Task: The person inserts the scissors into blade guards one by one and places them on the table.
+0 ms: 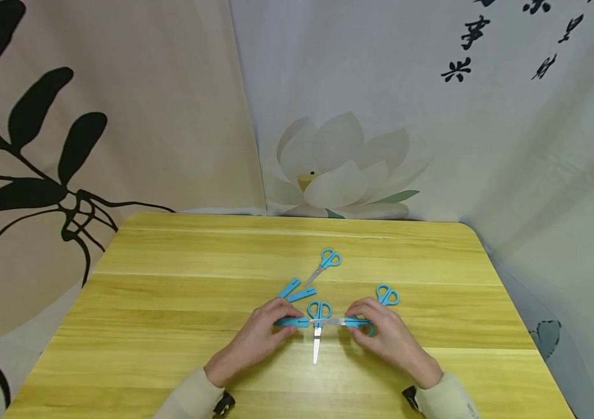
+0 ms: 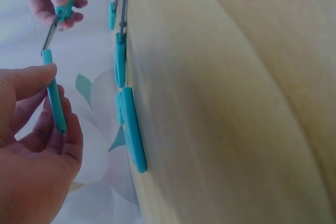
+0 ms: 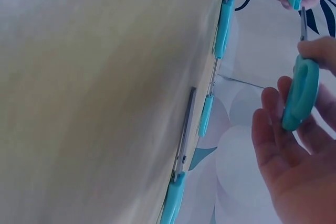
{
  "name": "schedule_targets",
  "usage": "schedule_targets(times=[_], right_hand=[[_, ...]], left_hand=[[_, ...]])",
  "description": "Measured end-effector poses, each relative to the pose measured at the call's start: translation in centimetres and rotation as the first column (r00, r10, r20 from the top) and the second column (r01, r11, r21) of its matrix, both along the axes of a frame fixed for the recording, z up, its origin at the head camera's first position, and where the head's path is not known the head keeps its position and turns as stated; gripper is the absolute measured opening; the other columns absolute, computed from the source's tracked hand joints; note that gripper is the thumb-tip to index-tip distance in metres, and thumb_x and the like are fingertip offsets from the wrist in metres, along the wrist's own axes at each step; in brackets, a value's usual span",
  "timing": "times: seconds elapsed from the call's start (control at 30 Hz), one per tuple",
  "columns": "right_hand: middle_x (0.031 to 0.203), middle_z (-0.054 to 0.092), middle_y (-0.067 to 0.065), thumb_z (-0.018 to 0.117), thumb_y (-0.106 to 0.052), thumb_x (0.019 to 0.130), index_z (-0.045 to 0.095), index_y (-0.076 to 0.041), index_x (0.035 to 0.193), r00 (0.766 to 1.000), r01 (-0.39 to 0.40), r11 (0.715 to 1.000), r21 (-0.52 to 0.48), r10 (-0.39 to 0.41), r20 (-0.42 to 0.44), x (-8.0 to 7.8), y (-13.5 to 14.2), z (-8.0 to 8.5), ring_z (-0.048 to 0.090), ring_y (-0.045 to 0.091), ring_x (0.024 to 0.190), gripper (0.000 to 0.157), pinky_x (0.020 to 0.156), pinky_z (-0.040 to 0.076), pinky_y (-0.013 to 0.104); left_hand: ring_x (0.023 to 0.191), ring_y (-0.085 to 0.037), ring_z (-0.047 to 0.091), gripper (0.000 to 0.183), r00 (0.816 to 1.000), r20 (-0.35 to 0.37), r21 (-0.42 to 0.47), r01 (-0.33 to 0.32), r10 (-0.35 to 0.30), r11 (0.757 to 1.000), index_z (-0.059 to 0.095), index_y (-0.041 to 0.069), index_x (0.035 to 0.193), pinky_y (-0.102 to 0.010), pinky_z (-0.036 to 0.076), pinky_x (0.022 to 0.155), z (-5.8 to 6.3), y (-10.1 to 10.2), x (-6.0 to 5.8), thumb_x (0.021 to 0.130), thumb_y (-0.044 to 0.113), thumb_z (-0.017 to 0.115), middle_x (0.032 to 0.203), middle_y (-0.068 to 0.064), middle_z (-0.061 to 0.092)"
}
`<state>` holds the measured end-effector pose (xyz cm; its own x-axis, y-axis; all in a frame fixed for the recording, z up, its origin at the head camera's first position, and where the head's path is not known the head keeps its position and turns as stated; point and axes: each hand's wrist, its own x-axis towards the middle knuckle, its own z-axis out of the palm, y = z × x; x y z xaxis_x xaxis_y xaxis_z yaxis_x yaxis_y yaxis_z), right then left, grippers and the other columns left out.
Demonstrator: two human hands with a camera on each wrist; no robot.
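Gripping the held scissors (image 1: 338, 320) by the handles in the right hand (image 1: 388, 334), crosswise above the middle scissors (image 1: 317, 333), with the blade aimed leftward at the mouth of the held cover (image 2: 56, 100). Pinching that blue cover between thumb and fingers of the left hand (image 1: 255, 337), just left of the middle scissors. Probably fitting cover to blade, perhaps drawing it off; hard to tell which, or whether touching at the tip. For fitting, seems to call next for lining up blade and mouth, then sliding straight together. Beyond the middle scissors, two loose covers (image 1: 302, 294) and the far scissors (image 1: 325, 263); to the right, the right-side scissors (image 1: 387, 296), all on the table (image 1: 145, 326).
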<state>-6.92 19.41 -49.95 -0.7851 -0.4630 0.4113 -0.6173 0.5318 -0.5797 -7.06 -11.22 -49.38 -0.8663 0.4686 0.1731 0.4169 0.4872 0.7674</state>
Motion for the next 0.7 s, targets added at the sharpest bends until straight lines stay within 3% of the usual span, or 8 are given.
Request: schedule_targets(times=[0.27, 0.43, 0.7], right_hand=[[0.111, 0.066, -0.007, 0.085, -0.005, 0.082, 0.073, -0.016, 0.102, 1.0, 0.015, 0.999, 0.038, -0.014, -0.005, 0.0, -0.4, 0.0, 0.061, 0.007, 0.09, 0.025, 0.069, 0.057, 0.025], [0.11, 0.067, -0.009, 0.085, -0.01, 0.081, 0.074, -0.016, 0.101, 0.998, 0.026, 0.996, 0.085, -0.021, -0.064, -0.1, -0.7, 0.1, 0.063, 0.008, 0.095, 0.024, 0.077, 0.057, 0.024], [0.108, 0.068, -0.006, 0.088, -0.008, 0.077, 0.074, -0.013, 0.1, 0.989, 0.023, 0.994, 0.109, -0.006, -0.149, -0.3, -1.2, 0.3, 0.065, 0.014, 0.098, 0.027, 0.083, 0.058, 0.034]], left_hand=[[0.101, -0.011, 0.062, 0.025, 1.0, -0.018, -0.013, 0.01, -0.01, 1.0, 0.075, 0.01, 0.116, -0.032, 0.055, 0.088, 0.2, 0.2, 0.0, 0.092, 0.004, 0.078, 0.115, 0.004, 0.065], [0.103, -0.013, 0.06, 0.025, 0.998, -0.063, -0.056, -0.001, -0.002, 0.998, 0.076, 0.012, 0.115, -0.034, 0.055, 0.089, 0.2, 0.3, 0.0, 0.092, 0.006, 0.079, 0.115, 0.004, 0.064], [0.104, -0.014, 0.059, 0.024, 0.991, -0.135, -0.088, -0.016, 0.004, 0.996, 0.077, 0.014, 0.113, -0.034, 0.055, 0.088, 0.3, 0.5, 0.0, 0.09, 0.006, 0.08, 0.114, 0.003, 0.063]])
